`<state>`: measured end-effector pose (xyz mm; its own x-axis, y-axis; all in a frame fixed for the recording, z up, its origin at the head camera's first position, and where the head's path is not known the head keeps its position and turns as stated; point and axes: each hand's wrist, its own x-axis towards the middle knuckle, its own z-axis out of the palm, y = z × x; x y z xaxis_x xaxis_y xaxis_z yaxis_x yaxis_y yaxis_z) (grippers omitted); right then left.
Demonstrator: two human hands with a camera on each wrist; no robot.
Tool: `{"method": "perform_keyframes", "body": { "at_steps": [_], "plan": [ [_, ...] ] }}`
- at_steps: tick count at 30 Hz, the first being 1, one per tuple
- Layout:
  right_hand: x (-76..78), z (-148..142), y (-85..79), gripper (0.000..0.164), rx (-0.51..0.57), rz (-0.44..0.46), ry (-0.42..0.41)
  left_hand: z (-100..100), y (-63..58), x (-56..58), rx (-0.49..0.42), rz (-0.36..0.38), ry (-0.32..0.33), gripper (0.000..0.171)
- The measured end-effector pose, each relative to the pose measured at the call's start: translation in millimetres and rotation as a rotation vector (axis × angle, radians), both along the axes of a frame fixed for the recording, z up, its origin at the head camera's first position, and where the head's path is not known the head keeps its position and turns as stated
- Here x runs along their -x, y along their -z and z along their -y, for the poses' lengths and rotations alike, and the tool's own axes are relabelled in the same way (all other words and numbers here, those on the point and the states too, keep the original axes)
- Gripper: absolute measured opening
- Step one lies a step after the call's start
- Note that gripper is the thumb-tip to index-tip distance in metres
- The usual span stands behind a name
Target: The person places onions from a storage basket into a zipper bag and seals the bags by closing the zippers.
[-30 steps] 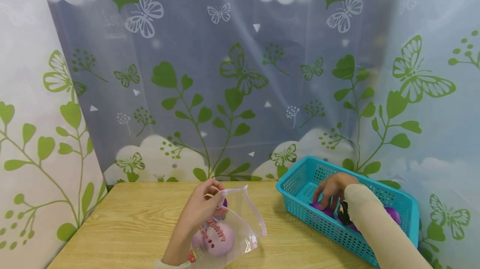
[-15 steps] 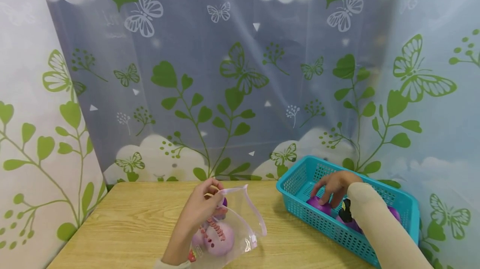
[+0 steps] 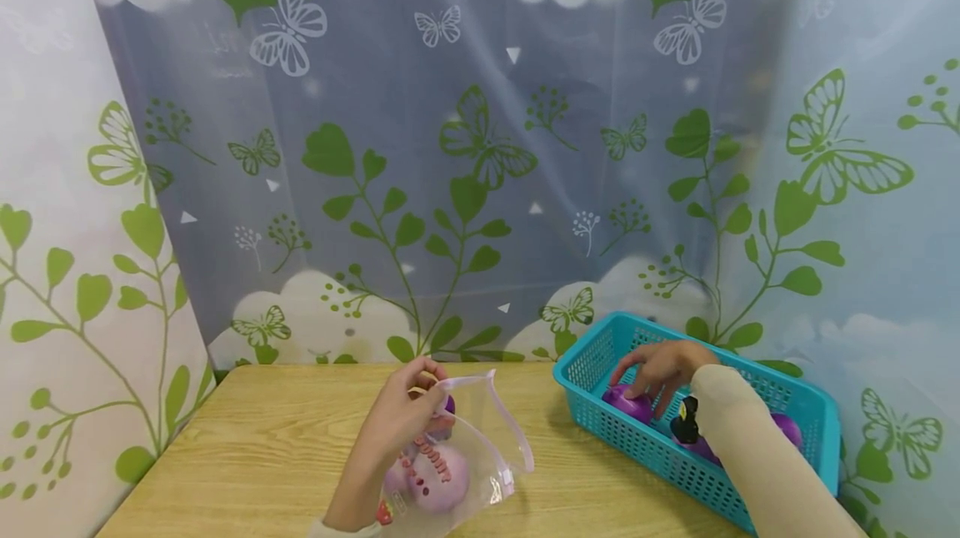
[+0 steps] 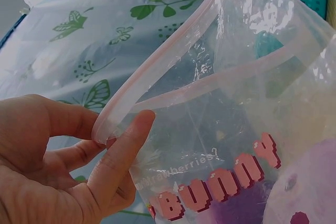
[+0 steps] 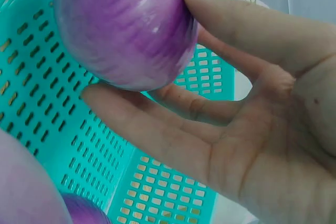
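Observation:
My left hand [image 3: 405, 404] pinches the top edge of a clear zip bag [image 4: 199, 124] between thumb and fingers. The bag's pink-edged mouth gapes, and red "BUNNY" lettering runs across its front. Inside it lie pale purple round things [image 3: 442, 480] and a darker purple one, partly hidden by the hand. Over at the right, my right hand [image 3: 670, 364] is inside a turquoise basket [image 3: 615, 438]. Its thumb and fingers hold a shiny, streaked purple onion [image 5: 126, 30], thumb on one side and fingertips beneath.
More purple round things [image 3: 787, 429] lie in the basket, partly behind the right forearm. Both the bag and basket are on a wooden table [image 3: 247, 446]. A printed curtain [image 3: 420, 188] hangs behind and at both sides.
My right hand has shifted slightly left within the basket, and the purple onion has moved left with it, showing more clearly. My left hand and the bag have stayed still.

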<state>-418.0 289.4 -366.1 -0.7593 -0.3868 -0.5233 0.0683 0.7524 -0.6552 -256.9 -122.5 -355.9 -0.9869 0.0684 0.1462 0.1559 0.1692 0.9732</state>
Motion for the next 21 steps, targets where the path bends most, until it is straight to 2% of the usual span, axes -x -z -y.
{"method": "perform_keyframes", "body": {
  "at_steps": [5, 12, 21],
  "plan": [
    [0.6, 2.7, -2.5, 0.046, 0.012, -0.032, -0.029, -0.1, -0.6, 0.2, -0.005, -0.003, -0.006, 0.01],
    [-0.5, 3.5, -6.5, 0.046, 0.032, -0.087, -0.017, -0.2, -1.5, -0.7, -0.01, -0.002, -0.01, 0.009],
    [-8.0, -5.1, -21.5, 0.049, 0.081, -0.202, -0.035, 0.2, -0.1, -0.8, -0.008, 0.001, -0.015, 0.009]
  ]
}}
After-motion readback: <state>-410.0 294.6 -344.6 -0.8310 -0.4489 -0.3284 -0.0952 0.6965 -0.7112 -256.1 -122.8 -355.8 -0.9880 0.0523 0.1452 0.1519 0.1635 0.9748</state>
